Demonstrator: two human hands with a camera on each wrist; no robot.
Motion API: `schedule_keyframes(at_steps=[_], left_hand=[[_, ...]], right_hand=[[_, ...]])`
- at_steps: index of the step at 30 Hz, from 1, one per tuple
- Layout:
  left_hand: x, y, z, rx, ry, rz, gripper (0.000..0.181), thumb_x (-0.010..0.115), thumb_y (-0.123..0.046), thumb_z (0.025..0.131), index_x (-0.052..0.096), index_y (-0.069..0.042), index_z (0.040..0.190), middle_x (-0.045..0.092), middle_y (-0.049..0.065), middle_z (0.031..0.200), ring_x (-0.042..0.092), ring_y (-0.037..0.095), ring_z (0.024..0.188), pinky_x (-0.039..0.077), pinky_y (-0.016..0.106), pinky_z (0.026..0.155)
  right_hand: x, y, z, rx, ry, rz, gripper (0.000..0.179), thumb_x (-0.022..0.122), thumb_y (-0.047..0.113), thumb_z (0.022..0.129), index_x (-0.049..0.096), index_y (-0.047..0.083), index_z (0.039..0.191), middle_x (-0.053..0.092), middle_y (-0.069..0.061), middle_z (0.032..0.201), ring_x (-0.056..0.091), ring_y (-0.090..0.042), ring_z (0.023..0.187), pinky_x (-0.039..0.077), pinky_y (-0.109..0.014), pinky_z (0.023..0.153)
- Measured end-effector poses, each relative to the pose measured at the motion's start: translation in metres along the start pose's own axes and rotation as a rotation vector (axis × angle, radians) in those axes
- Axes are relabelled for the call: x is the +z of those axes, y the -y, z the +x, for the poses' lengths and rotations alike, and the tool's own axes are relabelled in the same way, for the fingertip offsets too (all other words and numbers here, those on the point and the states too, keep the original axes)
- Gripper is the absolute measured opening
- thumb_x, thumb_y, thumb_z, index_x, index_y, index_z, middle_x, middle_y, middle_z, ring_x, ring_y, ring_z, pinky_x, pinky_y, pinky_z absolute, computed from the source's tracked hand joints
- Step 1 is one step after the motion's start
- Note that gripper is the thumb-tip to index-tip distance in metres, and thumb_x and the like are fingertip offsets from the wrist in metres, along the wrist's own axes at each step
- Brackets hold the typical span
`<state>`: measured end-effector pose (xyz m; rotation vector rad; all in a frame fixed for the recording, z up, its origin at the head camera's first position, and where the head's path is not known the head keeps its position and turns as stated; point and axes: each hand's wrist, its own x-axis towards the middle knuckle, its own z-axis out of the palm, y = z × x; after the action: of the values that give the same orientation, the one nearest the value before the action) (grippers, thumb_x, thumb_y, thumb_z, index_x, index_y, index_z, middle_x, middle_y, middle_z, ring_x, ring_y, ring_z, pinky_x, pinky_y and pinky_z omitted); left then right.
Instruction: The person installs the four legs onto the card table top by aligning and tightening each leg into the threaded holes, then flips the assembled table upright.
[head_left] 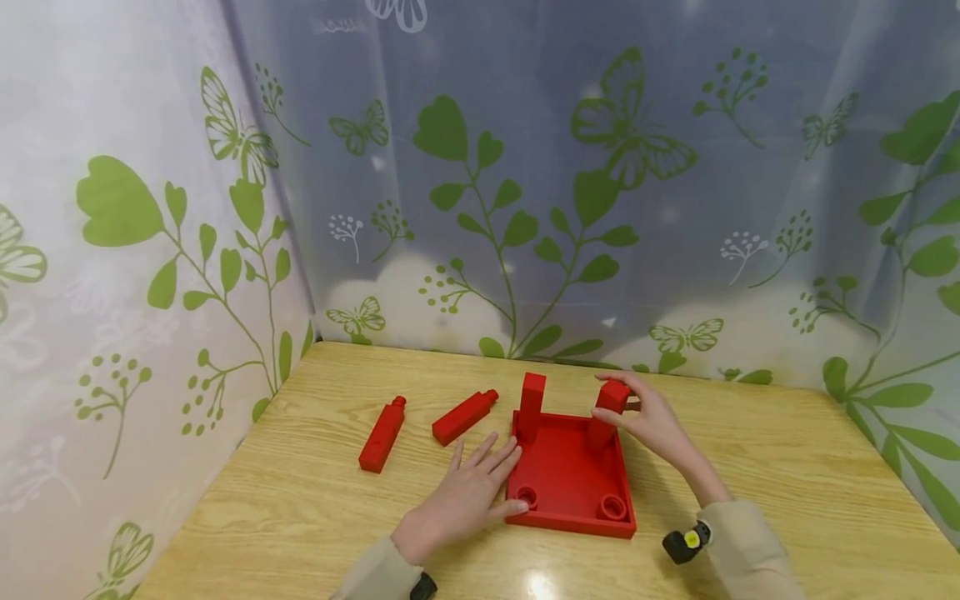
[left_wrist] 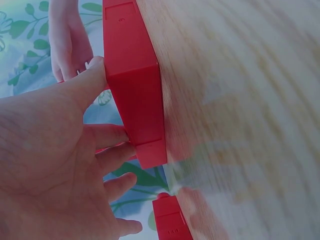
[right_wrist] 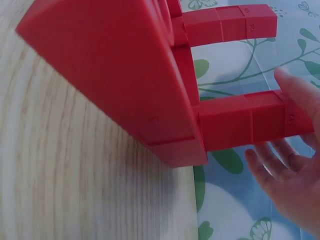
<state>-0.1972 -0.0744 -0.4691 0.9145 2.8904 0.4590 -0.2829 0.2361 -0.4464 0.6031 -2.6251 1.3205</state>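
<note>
Head view: red tray (head_left: 573,475) flat on the wooden table (head_left: 262,525), floor up, rim all round. 2 red posts stand upright at its far corners: far-left post (head_left: 532,404) free of any hand, far-right post (head_left: 602,433) in the right hand (head_left: 651,421). From where I stand, that grip is a light pinch near the top of the post, thumb on the near side, fingers round the back.

Left hand (head_left: 468,492) grasps nothing: fingers extended and spread against the tray's left wall, thumb over the rim at the near-left corner.

Near corners each have a round socket with nothing in it: near-left socket (head_left: 527,498), near-right socket (head_left: 613,507).

2 loose posts lie left of the tray, apart from it and each other: outer loose post (head_left: 382,436), inner loose post (head_left: 463,418), knobbed ends pointing away from the person.

Right wrist view: held post meets the tray at its base; how deep it's seated, can't tell. Small marks on the posts, too blurry to read reliably.

Patterned curtain (head_left: 487,192) behind the table.
</note>
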Motion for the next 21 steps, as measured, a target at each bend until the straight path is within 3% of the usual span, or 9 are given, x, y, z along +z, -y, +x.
schedule_keyframes(at_steps=[4, 7, 10, 15, 21], left_hand=[[0.001, 0.000, 0.000, 0.004, -0.010, 0.002, 0.077, 0.054, -0.054, 0.100, 0.034, -0.008, 0.159, 0.028, 0.004, 0.166, 0.018, 0.033, 0.155, 0.011, 0.067, 0.119], [0.001, 0.001, 0.000, 0.004, -0.014, 0.007, 0.076, 0.055, -0.054, 0.100, 0.035, -0.008, 0.158, 0.028, 0.004, 0.166, 0.018, 0.034, 0.155, 0.012, 0.067, 0.119], [0.000, 0.000, -0.001, 0.004, -0.014, 0.006, 0.076, 0.055, -0.053, 0.100, 0.035, -0.008, 0.158, 0.028, 0.005, 0.166, 0.019, 0.034, 0.155, 0.012, 0.067, 0.119], [-0.002, 0.000, -0.001, 0.006, -0.013, 0.005, 0.076, 0.055, -0.052, 0.100, 0.035, -0.008, 0.158, 0.028, 0.006, 0.166, 0.018, 0.034, 0.154, 0.012, 0.068, 0.119], [0.000, 0.000, 0.000, 0.010, -0.012, 0.004, 0.076, 0.054, -0.053, 0.100, 0.035, -0.008, 0.158, 0.028, 0.005, 0.166, 0.018, 0.034, 0.155, 0.012, 0.068, 0.119]], right_hand=[[-0.005, -0.003, -0.005, -0.045, 0.060, 0.035, 0.065, 0.077, 0.020, 0.091, 0.049, 0.010, 0.149, 0.054, -0.016, 0.146, 0.055, -0.030, 0.126, 0.048, -0.056, 0.101], [-0.009, -0.005, -0.007, -0.075, 0.100, 0.045, 0.066, 0.075, 0.018, 0.093, 0.045, 0.013, 0.152, 0.053, -0.013, 0.149, 0.056, -0.024, 0.126, 0.048, -0.047, 0.105], [-0.013, -0.006, -0.008, -0.082, 0.122, 0.067, 0.065, 0.073, 0.016, 0.095, 0.043, 0.012, 0.153, 0.054, -0.013, 0.148, 0.059, -0.025, 0.124, 0.050, -0.036, 0.103], [-0.015, -0.005, -0.008, -0.039, 0.110, 0.063, 0.064, 0.073, 0.019, 0.095, 0.045, 0.010, 0.152, 0.060, -0.016, 0.138, 0.062, -0.037, 0.120, 0.055, -0.040, 0.097], [-0.009, -0.002, -0.005, 0.005, 0.046, 0.015, 0.061, 0.076, 0.024, 0.093, 0.051, 0.008, 0.146, 0.060, -0.016, 0.132, 0.065, -0.032, 0.111, 0.056, -0.044, 0.094]])
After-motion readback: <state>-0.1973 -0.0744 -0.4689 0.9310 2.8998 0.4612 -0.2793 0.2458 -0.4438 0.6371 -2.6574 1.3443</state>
